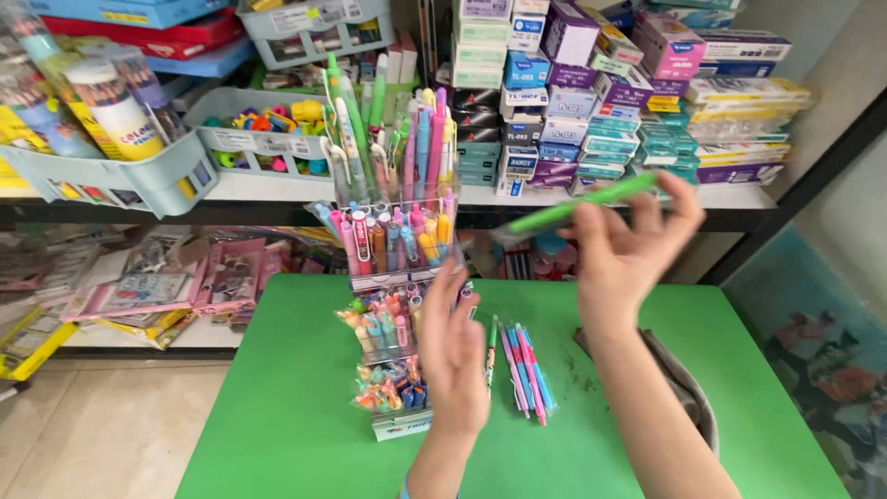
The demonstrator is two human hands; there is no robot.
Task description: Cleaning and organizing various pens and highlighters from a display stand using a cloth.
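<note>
- The right hand [628,245] is hovering high above the green surface [296,425], its grip pinching a green pen [577,208] between thumb and fingertips.
- That green pen is lying almost level in the air, tilted up toward the right, blurred, in front of the shelf edge and well above the surface.
- The left hand [455,356] is sitting flat against the right side of the clear tiered pen stand [393,277], fingers spread and pointing upward, its grip open and closed on nothing.
- The stand is resting on the surface near the far edge, packed with pens in pink, orange, blue and green; tall green and pink ones are sticking out of the top tier.
- Lower tiers of the stand are holding small colourful items; I cannot tell what kind.
- Just right of the left hand, a small bunch of loose pens [522,370] is lying on the surface, pink and blue, side by side.
- A dark pouch [688,393] is lying partly hidden under the right forearm.
- Behind, a shelf is carrying stacked boxes [601,102] in purple, teal and white, and grey baskets [139,180] of stationery on the left.
</note>
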